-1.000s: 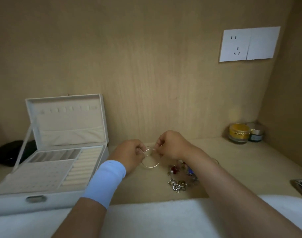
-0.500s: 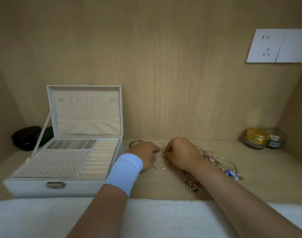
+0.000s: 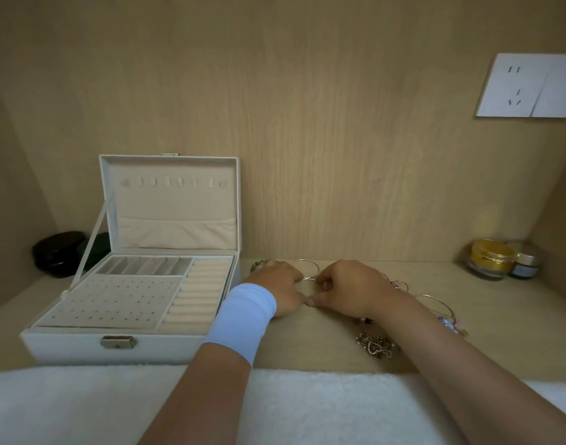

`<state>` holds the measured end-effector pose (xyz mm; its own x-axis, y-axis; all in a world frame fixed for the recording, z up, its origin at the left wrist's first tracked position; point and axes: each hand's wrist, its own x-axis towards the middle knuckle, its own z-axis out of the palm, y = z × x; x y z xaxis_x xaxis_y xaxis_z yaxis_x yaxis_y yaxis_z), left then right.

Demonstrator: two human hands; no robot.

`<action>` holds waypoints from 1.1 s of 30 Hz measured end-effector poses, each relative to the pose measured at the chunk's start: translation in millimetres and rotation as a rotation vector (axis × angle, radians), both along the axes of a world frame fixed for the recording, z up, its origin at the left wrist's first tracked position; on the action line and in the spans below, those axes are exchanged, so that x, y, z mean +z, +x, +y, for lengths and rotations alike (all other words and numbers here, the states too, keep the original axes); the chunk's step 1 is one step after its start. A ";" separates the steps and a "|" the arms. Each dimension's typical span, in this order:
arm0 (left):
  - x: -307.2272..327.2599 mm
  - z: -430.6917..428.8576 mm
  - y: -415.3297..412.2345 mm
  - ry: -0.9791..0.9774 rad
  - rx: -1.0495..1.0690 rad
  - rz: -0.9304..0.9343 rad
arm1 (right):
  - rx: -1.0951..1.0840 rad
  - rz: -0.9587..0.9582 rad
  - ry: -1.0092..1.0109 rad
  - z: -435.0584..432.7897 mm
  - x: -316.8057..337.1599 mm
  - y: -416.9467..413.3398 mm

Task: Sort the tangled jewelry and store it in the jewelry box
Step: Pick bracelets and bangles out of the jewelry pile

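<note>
The white jewelry box point(image 3: 82, 346) is set on the counter's left side, close to the front edge. Its lid is raised upright, and a beige tray of ring rolls, earring holes and small slots is exposed. A thin silver hoop point(image 3: 310, 278) is pinched between the left grip point(image 3: 277, 285) and the right grip point(image 3: 352, 287) near the back edge. Tangled bracelets point(image 3: 376, 346) are scattered rightward, toward the front edge.

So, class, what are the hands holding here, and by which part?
A thin silver bangle. The left hand and right hand each pinch its wire rim, close together at the near edge; the fingertips hide the exact contact.
</note>
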<state>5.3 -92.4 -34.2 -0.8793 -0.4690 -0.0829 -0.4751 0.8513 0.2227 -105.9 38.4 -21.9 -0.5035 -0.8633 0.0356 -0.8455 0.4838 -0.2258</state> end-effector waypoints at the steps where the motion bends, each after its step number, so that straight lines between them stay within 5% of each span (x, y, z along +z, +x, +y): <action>1: -2.4 -0.4 -0.5 -0.004 0.005 -0.002 | -0.001 0.016 -0.008 -1.9 -3.2 -0.9; 6: -4.1 -1.2 1.2 -0.054 0.038 0.038 | 0.018 0.024 -0.019 -5.3 -5.1 -3.3; 11: 7.3 13.5 -0.8 -0.052 0.008 0.186 | -0.044 -0.165 -0.088 18.6 29.9 -33.3; 21: 21.3 85.4 -51.2 0.079 -0.212 0.358 | -0.362 -0.173 0.220 95.2 47.8 -113.7; 33: 1.2 123.4 -112.3 0.039 -0.170 0.279 | -0.373 -0.260 0.259 90.0 20.7 -131.7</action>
<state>-106.9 31.0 -33.0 -0.9361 -0.3147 0.1572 -0.2429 0.9015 0.3583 -237.6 128.4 -1.2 -0.7422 -0.5877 -0.3219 -0.5372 0.8090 -0.2384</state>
